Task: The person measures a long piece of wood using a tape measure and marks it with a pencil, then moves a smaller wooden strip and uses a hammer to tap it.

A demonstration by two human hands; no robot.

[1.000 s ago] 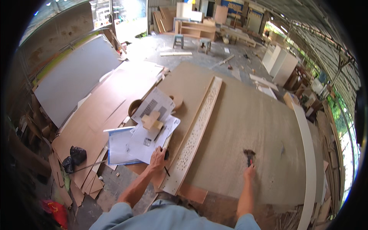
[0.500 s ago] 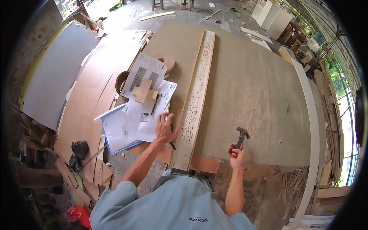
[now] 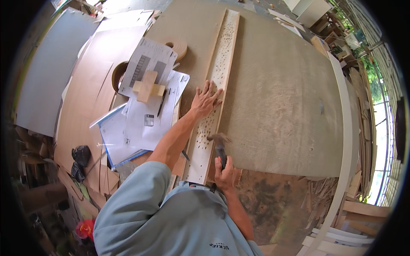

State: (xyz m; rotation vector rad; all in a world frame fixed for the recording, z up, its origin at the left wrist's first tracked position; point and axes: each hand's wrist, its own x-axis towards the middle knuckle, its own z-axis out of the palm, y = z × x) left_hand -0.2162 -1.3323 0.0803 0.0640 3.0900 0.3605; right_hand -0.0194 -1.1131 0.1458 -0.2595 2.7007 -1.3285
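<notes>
A long, narrow white board (image 3: pixel 197 161) with raised wooden edges runs away from my body, dotted with many small dark specks too small to make out. My left hand (image 3: pixel 206 101) lies on it about midway, fingers spread over the specks. In my right hand (image 3: pixel 225 175) is a claw hammer (image 3: pixel 220 149), gripped by its dark and red handle. Its head, slightly blurred, hangs at the board's right edge, nearer to me than my left hand. A thin dark tool (image 3: pixel 185 155) pokes out beside the board's near left edge, partly hidden by my arm.
A wide greenish-brown panel (image 3: pixel 277 98) forms the worktop. Printed sheets (image 3: pixel 141 115) lie on the left with crossed wood blocks (image 3: pixel 148 87) and a pen (image 3: pixel 162 103) on them. Behind stands a roll of edging (image 3: pixel 181 50). A long white strip (image 3: pixel 348 111) borders the right.
My left hand has moved forward and right, from beside the board onto it. My right hand has brought the hammer leftward to the board's edge. The view has shifted slightly.
</notes>
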